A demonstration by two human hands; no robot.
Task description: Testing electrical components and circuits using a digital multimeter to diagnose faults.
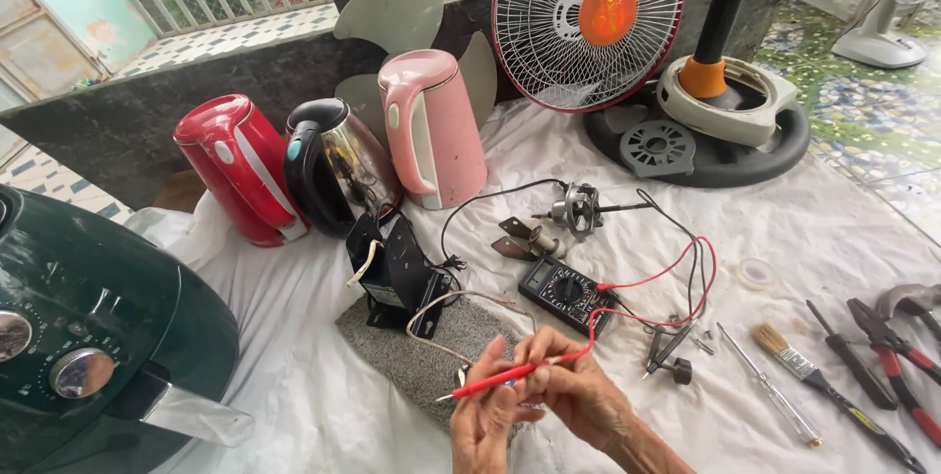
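Hands meet over the white cloth (323,396): left hand (487,425) and right hand (578,396) pinch a red probe (510,374), its lead running to the meter (567,290) for reach.

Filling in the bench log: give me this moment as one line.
left hand: on red probe | right hand: pinching probe | multimeter: on cloth, leads attached | black probe: lying loose

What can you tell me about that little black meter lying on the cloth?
The meter is a small black multimeter, plastic by its look, lying flat and slightly askew on the white cloth. It has a small display at its upper left and a round dial in the middle. A red lead and a black lead plug in at its right side. The red probe is held in both hands, left hand and right hand.
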